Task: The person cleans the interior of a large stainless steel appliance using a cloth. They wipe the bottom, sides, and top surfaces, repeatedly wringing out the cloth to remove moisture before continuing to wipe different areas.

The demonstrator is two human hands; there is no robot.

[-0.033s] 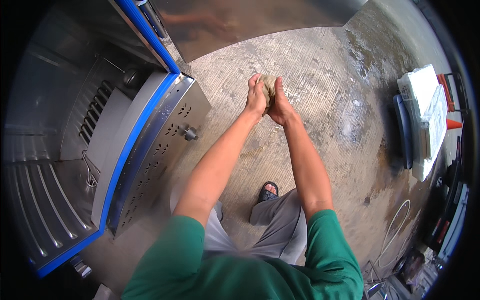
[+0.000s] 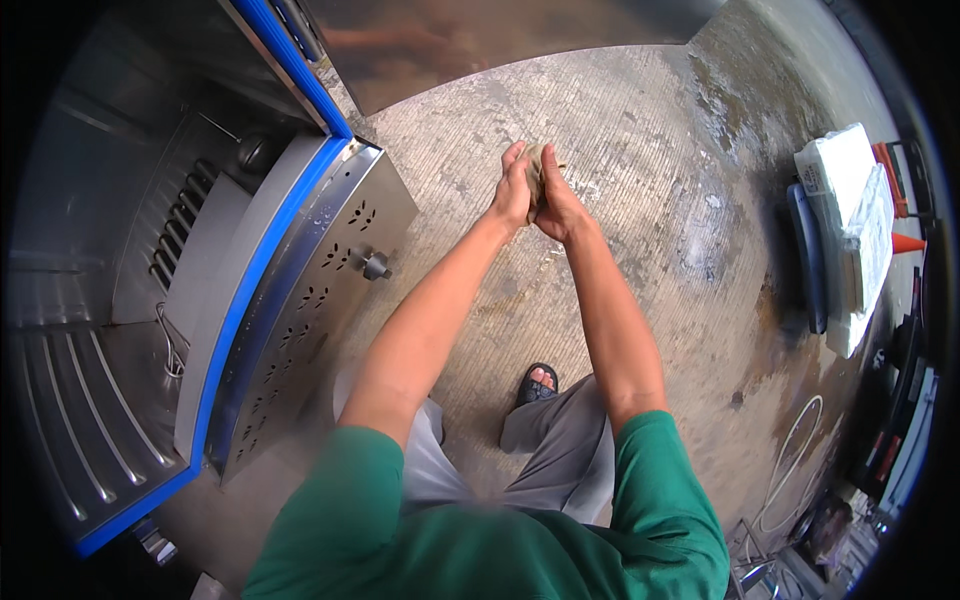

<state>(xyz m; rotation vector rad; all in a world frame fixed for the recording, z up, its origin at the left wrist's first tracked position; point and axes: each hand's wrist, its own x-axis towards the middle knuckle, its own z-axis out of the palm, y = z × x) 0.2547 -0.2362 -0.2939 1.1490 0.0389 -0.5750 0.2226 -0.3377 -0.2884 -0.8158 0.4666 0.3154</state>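
A crumpled tan cloth (image 2: 535, 168) is bunched between my two hands, held out at arm's length over the floor. My left hand (image 2: 512, 190) presses on its left side with the fingers curled round it. From the right, my right hand (image 2: 560, 207) closes on the same cloth, thumb pointing up. Much of the cloth is hidden by the palms. Left of my arms stands a stainless steel cabinet with a perforated front panel (image 2: 318, 290) and a round dark knob (image 2: 376, 265). Its open inside shows ribbed metal and a row of heating tubes (image 2: 185, 222).
A blue sealing strip (image 2: 262, 275) edges the cabinet. Ahead rises a steel panel (image 2: 500, 35). The grooved concrete floor (image 2: 640, 140) has wet patches. White wrapped slabs (image 2: 845, 230) stand at the right, near an orange cone (image 2: 907, 244). A pale hose (image 2: 790, 455) lies lower right.
My hands have drawn slightly closer together, squeezing the cloth narrower. The cabinet sits slightly further left in the view.
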